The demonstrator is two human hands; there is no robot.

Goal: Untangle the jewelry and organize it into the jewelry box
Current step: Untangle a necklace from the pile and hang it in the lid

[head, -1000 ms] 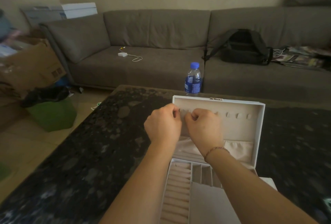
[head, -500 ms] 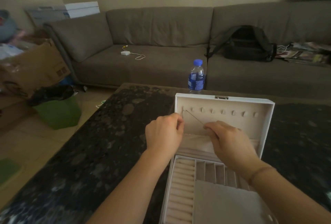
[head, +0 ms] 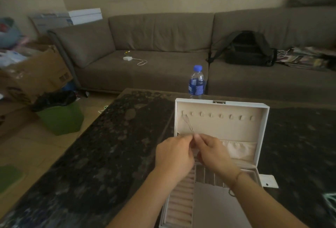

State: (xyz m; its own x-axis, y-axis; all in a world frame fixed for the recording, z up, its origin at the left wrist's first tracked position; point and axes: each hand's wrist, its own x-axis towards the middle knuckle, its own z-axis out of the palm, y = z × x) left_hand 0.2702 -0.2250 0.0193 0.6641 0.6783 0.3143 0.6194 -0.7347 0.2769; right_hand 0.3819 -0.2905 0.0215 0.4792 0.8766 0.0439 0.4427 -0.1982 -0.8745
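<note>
1. because the jewelry box point(head: 261, 147) stands on the dark table point(head: 101, 155) with its lid tipped up and back, the row of small hooks point(head: 220, 116) across the top of the lid lining faces the person, which suits hanging a chain.
2. while one end of a thin necklace point(head: 188, 125) sits at the leftmost hook in that row, the chain runs down and to the right across the lining to the fingertips; it looks taut, probably so it hangs straight and does not knot.
3. since the chain is fine, both hands meet in front of the lower part of the lid: the left hand point(head: 174, 156) has its fingers curled with thumb and forefinger pinching at the chain's lower end, and the right hand point(head: 213, 152) is curled the same way, pinching just beside it. what exactly lies between the fingertips is too small to tell.
4. just below the hands, the box's gathered pocket point(head: 241, 148) lies open at its top edge, and the loose end may be meant to tuck in there.
5. in the base of the box, the ring rolls point(head: 180, 202) sit at the left and narrow slots point(head: 209, 175) behind a flat grey panel point(head: 214, 206); no jewelry shows in them.
6. behind the box a water bottle point(head: 196, 82) stands at the table's far edge, well apart from the work.
7. i judge the step in hand to be settling this one necklace before another piece is taken.
</note>
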